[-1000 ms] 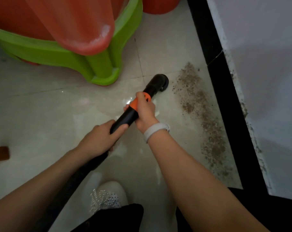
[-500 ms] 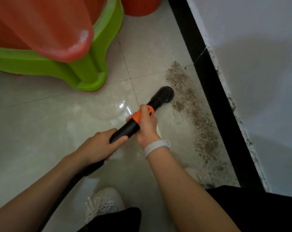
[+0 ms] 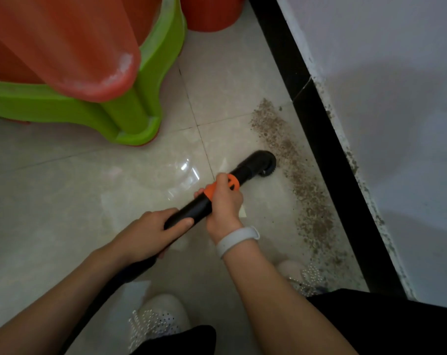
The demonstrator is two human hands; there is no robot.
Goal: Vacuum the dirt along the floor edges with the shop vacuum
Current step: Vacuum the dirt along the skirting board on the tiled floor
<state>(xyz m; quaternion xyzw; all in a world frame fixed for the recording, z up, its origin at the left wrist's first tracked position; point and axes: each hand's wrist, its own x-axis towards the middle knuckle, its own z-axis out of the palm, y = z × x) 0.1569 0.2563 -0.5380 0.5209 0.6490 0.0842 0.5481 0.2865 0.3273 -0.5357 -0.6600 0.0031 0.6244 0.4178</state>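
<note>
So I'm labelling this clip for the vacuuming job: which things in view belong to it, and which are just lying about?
Belongs to the job:
vacuum wand, gripped by left hand and right hand
black nozzle
dirt strip along the black baseboard

Just lying about:
green stool
orange stool
orange bucket

Two hands [image 3: 150,234], one wand [image 3: 245,170], two shoes [image 3: 158,321].

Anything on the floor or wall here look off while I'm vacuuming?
Yes: a strip of brown dirt lies spilled on the tile beside the black baseboard, and the white wall has dark speckled staining along its bottom edge.
</note>
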